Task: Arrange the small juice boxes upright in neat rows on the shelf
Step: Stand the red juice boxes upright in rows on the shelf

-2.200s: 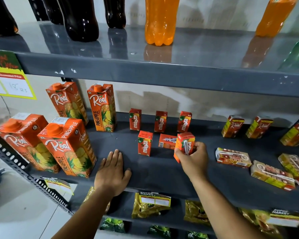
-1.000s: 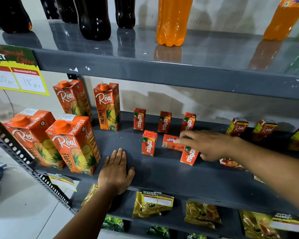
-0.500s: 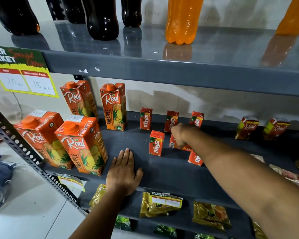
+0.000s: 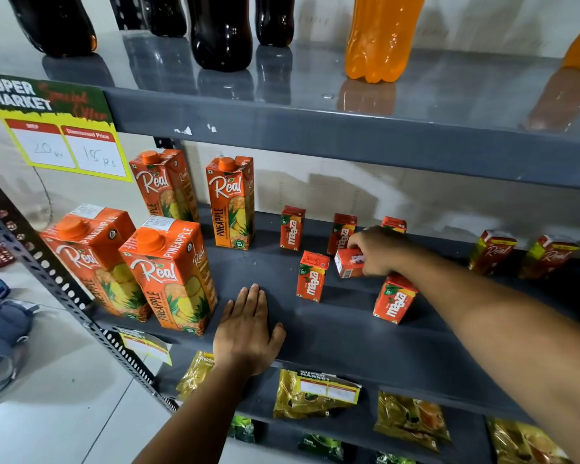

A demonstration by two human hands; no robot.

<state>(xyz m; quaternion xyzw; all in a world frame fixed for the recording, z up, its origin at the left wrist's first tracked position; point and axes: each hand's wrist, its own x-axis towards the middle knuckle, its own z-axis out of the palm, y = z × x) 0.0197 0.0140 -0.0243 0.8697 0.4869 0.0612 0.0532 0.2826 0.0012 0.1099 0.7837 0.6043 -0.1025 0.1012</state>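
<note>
Small red Maaza juice boxes stand on the grey middle shelf (image 4: 332, 333). Three stand upright at the back, the left one (image 4: 292, 228) fully seen, the other two partly behind my right hand. Two more stand upright nearer the front, one on the left (image 4: 311, 276) and one on the right (image 4: 395, 300). My right hand (image 4: 379, 251) grips another Maaza box (image 4: 348, 262), tilted on its side between them. My left hand (image 4: 246, 324) lies flat on the shelf's front edge, fingers spread, holding nothing.
Four tall Real pineapple cartons (image 4: 171, 276) fill the shelf's left end. Small Real boxes (image 4: 491, 252) stand at the back right. Cola and orange bottles (image 4: 380, 35) are on the upper shelf, yellow packets (image 4: 315, 393) on the lower one. A price sign (image 4: 57, 128) hangs at the left.
My right hand set one Maaza box upright at the front right, then reached back to the box lying flat and took hold of it, lifting one end. My left hand stayed put.
</note>
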